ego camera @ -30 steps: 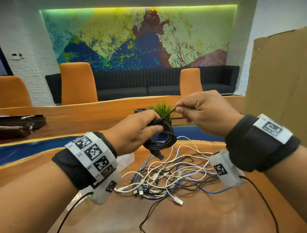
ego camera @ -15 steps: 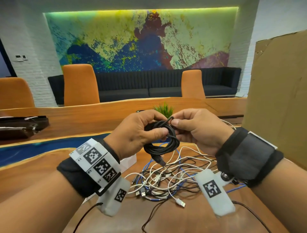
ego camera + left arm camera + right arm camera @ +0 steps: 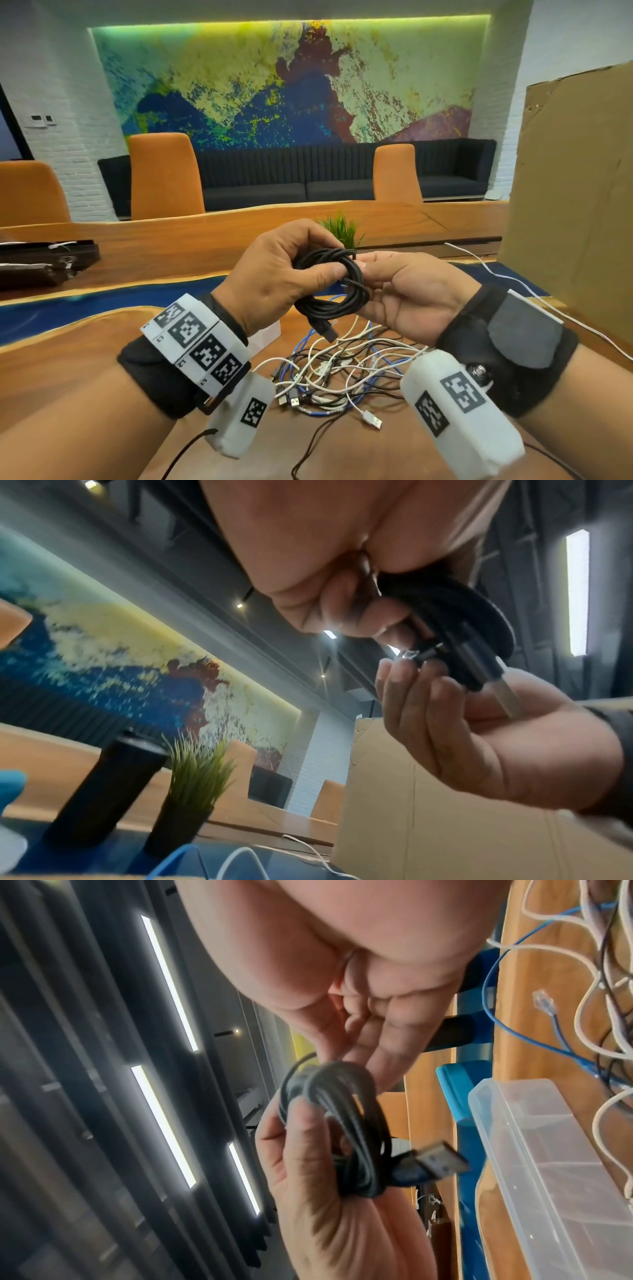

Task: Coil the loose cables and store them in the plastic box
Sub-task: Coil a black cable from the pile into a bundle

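Above wooden table [image 3: 102,349] — black coiled cable [image 3: 330,284] gripped between both hands

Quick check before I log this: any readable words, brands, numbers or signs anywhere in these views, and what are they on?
None can be read.
Left wristband: square black-and-white coded markers, no words; tiny marks beside them too small to read.
Right wrist camera housing: same kind of coded markers, no text.
Wall panels far left: too small to read.
Black coiled cable, its USB plug, plastic box and cardboard sheet: no print visible.
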